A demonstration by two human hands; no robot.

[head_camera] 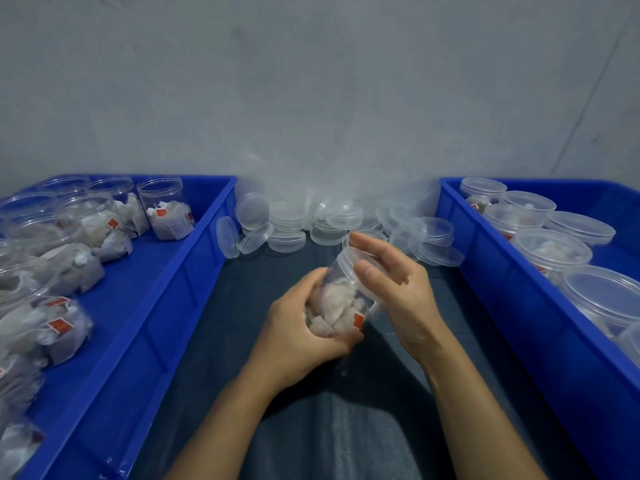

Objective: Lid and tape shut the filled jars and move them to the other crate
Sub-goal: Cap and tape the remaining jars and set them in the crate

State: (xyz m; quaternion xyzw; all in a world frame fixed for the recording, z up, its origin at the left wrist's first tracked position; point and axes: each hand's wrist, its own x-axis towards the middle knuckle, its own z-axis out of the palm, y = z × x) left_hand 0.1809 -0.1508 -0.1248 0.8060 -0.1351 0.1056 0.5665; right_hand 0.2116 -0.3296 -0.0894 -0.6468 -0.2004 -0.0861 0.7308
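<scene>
Two hands meet over the dark counter (242, 306) between the blue crates. Left hand (298, 337) grips the filled jar (341, 299), fingers curled round its lower body, jar tilted away from me. Right hand (398, 289) holds the clear lid (360, 261) on the jar mouth, fingers clamped round its rim. Loose lids (329, 220) lie heaped behind.
</scene>
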